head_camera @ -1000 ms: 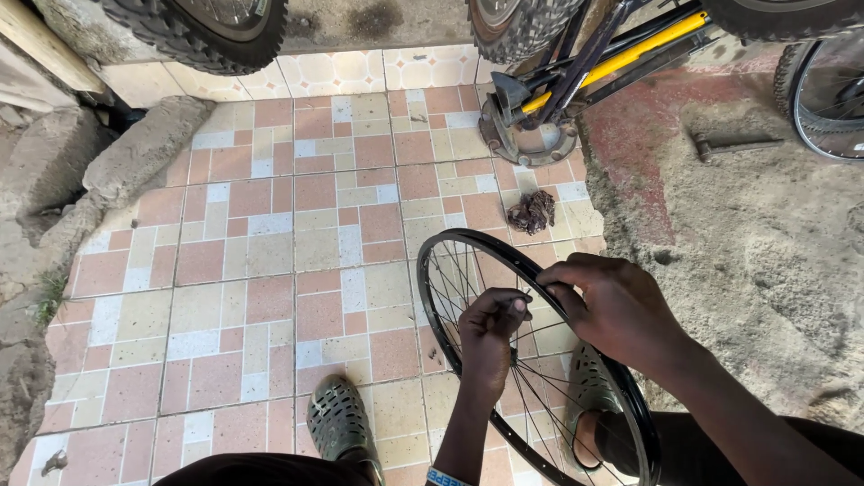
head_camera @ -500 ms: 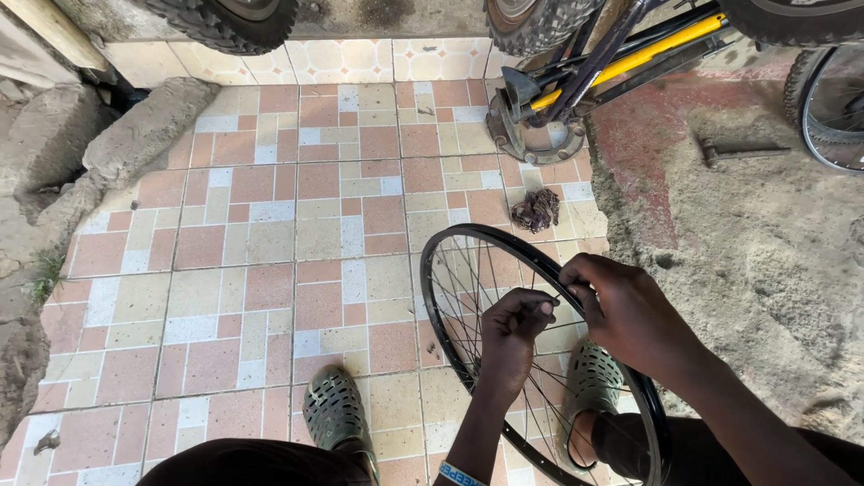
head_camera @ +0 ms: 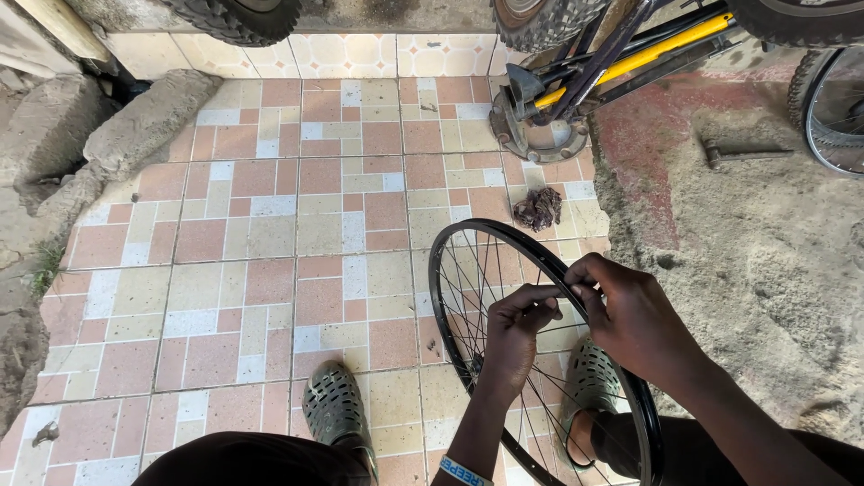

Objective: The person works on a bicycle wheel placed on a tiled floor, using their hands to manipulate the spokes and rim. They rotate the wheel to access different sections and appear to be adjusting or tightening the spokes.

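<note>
A black spoked bicycle wheel rim [head_camera: 447,319] stands upright on the tiled floor between my feet. My left hand [head_camera: 515,331] reaches in among the thin spokes and pinches one near the rim's upper right side. My right hand [head_camera: 633,315] rests over the top right of the rim, fingers curled on it right next to my left fingertips. Something small may be pinched between the two hands, but it is too small to tell.
My feet in green perforated clogs [head_camera: 335,407] flank the wheel. A dark crumpled rag [head_camera: 538,208] lies beyond the rim. A yellow bicycle frame on a round metal base [head_camera: 538,135] stands at the back, with tyres around it. A hammer [head_camera: 738,153] lies on dirt at right.
The view has shifted slightly, so the wheel sits a little lower and more central. My left hand's fingers have moved up to meet my right hand at the rim.
</note>
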